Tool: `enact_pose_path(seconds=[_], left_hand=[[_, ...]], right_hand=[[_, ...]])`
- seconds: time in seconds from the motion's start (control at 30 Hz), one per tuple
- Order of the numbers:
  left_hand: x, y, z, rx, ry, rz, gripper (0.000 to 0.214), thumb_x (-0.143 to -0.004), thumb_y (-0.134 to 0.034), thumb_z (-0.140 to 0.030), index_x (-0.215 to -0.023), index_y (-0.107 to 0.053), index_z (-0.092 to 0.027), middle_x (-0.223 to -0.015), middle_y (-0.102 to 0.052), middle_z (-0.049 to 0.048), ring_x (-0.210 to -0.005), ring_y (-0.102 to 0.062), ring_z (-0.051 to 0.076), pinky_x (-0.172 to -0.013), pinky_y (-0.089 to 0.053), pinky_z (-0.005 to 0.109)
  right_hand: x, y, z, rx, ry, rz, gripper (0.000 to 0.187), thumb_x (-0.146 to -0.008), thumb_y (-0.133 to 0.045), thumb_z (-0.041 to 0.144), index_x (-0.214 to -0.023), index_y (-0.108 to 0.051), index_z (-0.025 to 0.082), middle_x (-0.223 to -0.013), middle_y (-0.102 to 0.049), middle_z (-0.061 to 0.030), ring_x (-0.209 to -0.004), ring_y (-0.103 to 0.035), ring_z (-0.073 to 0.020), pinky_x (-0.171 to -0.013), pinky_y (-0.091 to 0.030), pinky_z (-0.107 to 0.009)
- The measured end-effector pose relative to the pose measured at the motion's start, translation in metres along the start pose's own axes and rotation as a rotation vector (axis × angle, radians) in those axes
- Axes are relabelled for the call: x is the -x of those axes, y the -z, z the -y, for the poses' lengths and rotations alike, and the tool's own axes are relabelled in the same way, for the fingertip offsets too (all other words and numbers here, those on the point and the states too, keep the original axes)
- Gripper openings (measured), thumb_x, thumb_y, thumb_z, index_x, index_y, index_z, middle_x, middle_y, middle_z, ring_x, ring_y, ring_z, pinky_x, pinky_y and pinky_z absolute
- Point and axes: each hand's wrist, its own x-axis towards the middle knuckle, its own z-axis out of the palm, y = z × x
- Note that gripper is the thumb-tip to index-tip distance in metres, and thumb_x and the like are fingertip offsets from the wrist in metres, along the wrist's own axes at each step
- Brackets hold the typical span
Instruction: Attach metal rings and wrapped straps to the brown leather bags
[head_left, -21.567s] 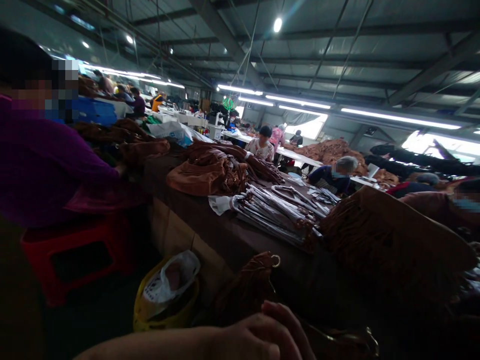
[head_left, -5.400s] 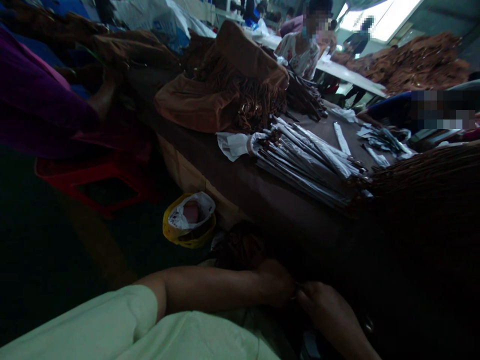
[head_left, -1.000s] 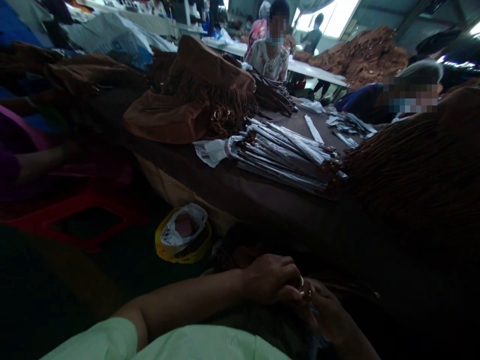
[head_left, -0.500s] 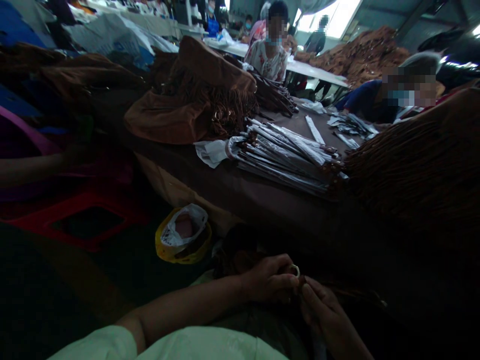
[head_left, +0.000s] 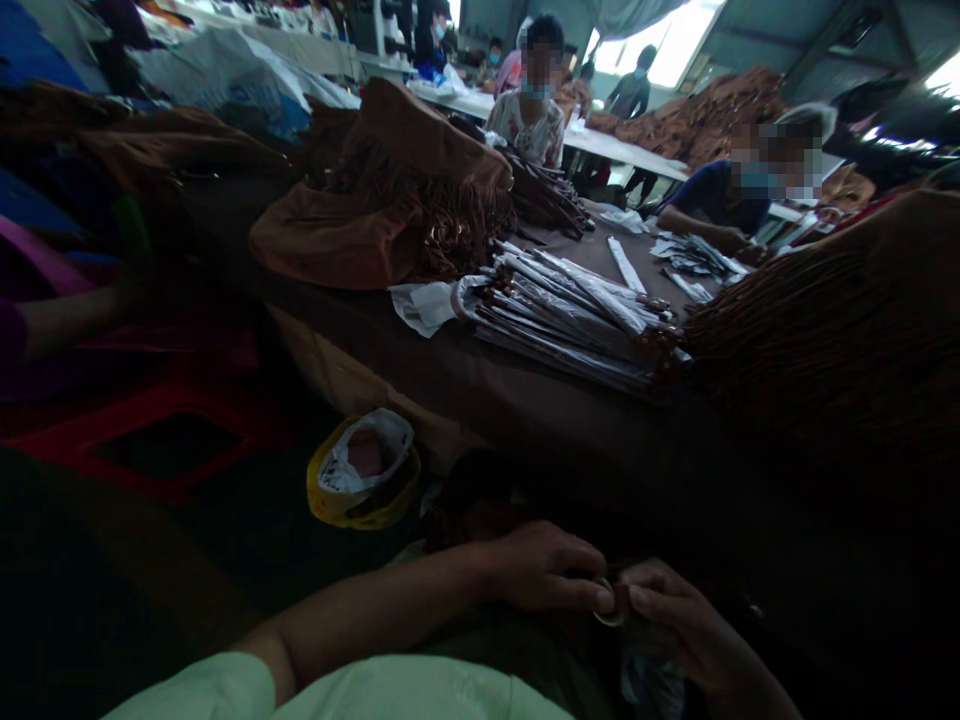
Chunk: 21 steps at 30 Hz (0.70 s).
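Observation:
Low over my lap, my left hand pinches a pale metal ring between thumb and forefinger. Close beside it, my right hand has its thumb and fingers closed on a small brown strap end, right against the ring. Whether the strap passes through the ring is too dark to tell. Clear plastic wrapping hangs below my right hand. On the table ahead lies a bundle of brown straps wrapped in white.
Brown bags with long fringe are heaped on the dark table. More brown fringe rises at right. A yellow bag with a white liner stands below the table edge. A red stool is at left. Co-workers sit across.
Both hands have moved slightly right and down with the ring, which is turned differently. The plastic below my right hand shows more. The co-worker at the right has shifted, and a forearm now shows.

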Motion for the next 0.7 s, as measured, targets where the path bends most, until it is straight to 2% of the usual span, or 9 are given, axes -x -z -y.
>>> enact_pose_path(seconds=[0.13, 0.27, 0.33, 0.4, 0.47, 0.53, 0.63, 0.67, 0.7], left_hand=[[-0.003, -0.004, -0.001, 0.201, 0.058, 0.042, 0.038, -0.084, -0.057, -0.054, -0.087, -0.068, -0.018, -0.079, -0.06, -0.0007, -0.079, -0.056, 0.012, -0.07, -0.04, 0.02], [-0.007, -0.019, -0.003, 0.593, 0.235, -0.148, 0.047, -0.067, -0.069, -0.06, -0.077, -0.068, -0.014, -0.075, -0.06, 0.0013, -0.072, -0.054, 0.013, -0.069, -0.043, 0.025], [-0.008, -0.026, -0.001, 0.722, 0.332, -0.25, 0.047, -0.06, -0.074, -0.057, -0.072, -0.067, -0.012, -0.07, -0.06, 0.0011, -0.065, -0.053, 0.012, -0.065, -0.042, 0.026], [-0.008, -0.03, 0.003, 0.735, 0.394, -0.297, 0.043, -0.058, -0.076, -0.052, -0.07, -0.067, -0.011, -0.067, -0.061, 0.0014, -0.063, -0.053, 0.013, -0.063, -0.042, 0.026], [-0.009, -0.032, 0.009, 0.682, 0.446, -0.322, 0.038, -0.059, -0.075, -0.047, -0.071, -0.068, -0.011, -0.065, -0.061, 0.0012, -0.062, -0.052, 0.013, -0.061, -0.041, 0.026], [-0.01, -0.033, 0.015, 0.584, 0.484, -0.337, 0.034, -0.062, -0.072, -0.043, -0.073, -0.07, -0.011, -0.064, -0.06, 0.0002, -0.061, -0.051, 0.013, -0.059, -0.039, 0.025], [-0.011, -0.033, 0.018, 0.367, 0.476, -0.364, 0.026, -0.068, -0.068, -0.038, -0.075, -0.071, -0.013, -0.067, -0.06, -0.0006, -0.065, -0.051, 0.012, -0.058, -0.037, 0.022], [-0.011, -0.033, 0.018, 0.314, 0.453, -0.378, 0.024, -0.07, -0.067, -0.036, -0.074, -0.071, -0.013, -0.07, -0.06, -0.0006, -0.067, -0.052, 0.012, -0.058, -0.037, 0.022], [-0.011, -0.032, 0.016, 0.28, 0.417, -0.396, 0.022, -0.071, -0.066, -0.035, -0.074, -0.071, -0.014, -0.072, -0.06, -0.0003, -0.068, -0.052, 0.012, -0.059, -0.037, 0.022]], right_hand=[[-0.008, -0.003, -0.001, -0.066, 0.012, 0.059, 0.043, -0.065, -0.075, 0.054, -0.065, -0.059, 0.014, -0.048, -0.042, 0.0053, -0.04, -0.028, -0.0036, -0.039, -0.016, -0.018], [-0.009, -0.005, 0.007, 0.074, 0.026, 0.178, 0.046, -0.075, -0.064, 0.058, -0.064, -0.059, 0.014, -0.045, -0.038, 0.0071, -0.034, -0.025, -0.0024, -0.034, -0.018, -0.017], [-0.008, -0.005, 0.015, 0.17, 0.037, 0.221, 0.047, -0.078, -0.06, 0.059, -0.068, -0.06, 0.014, -0.049, -0.046, 0.0043, -0.036, -0.036, -0.0049, -0.036, -0.028, -0.018], [-0.006, -0.008, 0.025, 0.291, 0.015, 0.199, 0.048, -0.078, -0.057, 0.062, -0.069, -0.059, 0.015, -0.051, -0.05, 0.0025, -0.04, -0.042, -0.0072, -0.04, -0.033, -0.019], [-0.003, -0.015, 0.032, 0.473, -0.038, 0.112, 0.051, -0.078, -0.052, 0.066, -0.068, -0.058, 0.016, -0.047, -0.048, 0.0029, -0.039, -0.039, -0.0078, -0.039, -0.03, -0.02], [0.003, -0.026, 0.034, 0.738, -0.027, -0.061, 0.049, -0.08, -0.05, 0.065, -0.067, -0.06, 0.018, -0.048, -0.051, 0.0012, -0.039, -0.042, -0.0099, -0.04, -0.027, -0.022], [0.014, -0.042, 0.034, 1.096, 0.147, -0.387, 0.038, -0.085, -0.05, 0.053, -0.071, -0.066, 0.022, -0.062, -0.063, -0.0064, -0.053, -0.055, -0.0173, -0.048, -0.033, -0.027], [0.017, -0.045, 0.034, 1.11, 0.197, -0.428, 0.036, -0.085, -0.05, 0.052, -0.074, -0.067, 0.023, -0.068, -0.065, -0.0084, -0.058, -0.057, -0.0191, -0.051, -0.035, -0.028], [0.02, -0.046, 0.034, 1.066, 0.222, -0.412, 0.035, -0.085, -0.051, 0.052, -0.075, -0.067, 0.023, -0.072, -0.066, -0.0094, -0.062, -0.059, -0.0201, -0.053, -0.037, -0.029]])
